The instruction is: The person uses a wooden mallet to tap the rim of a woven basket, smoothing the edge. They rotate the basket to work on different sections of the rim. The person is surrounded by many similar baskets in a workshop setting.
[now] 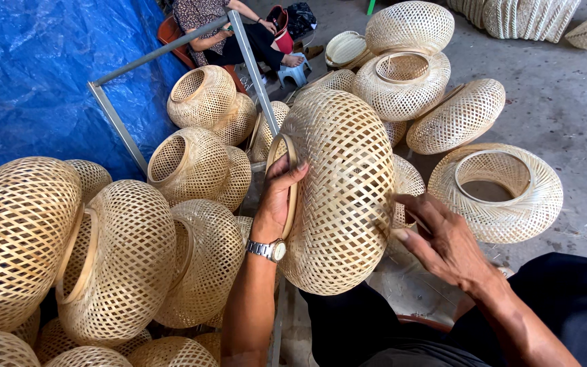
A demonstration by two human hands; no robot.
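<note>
- The left hand (276,194) is clamped on the rim of a round, pale woven-bamboo lampshade (341,194), held on edge above the lap.
- The right hand (443,241) is open, fingers spread, fingertips brushing that shade's right side.
- A steady rim grip should let the weave turn without buckling.
- Left of it, like shades hang hollow on a grey metal rack (171,47).
- Beyond it, an upturned woven shade (501,190) holds nothing.

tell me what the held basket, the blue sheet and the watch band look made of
Basket: thin pale strips, likely bamboo or rattan, unpainted matte, openly woven in a lattice.
Blue sheet: looks like plastic tarpaulin, creased with a slight sheen.
Watch band: seems metal, silvery and shiny links.
</note>
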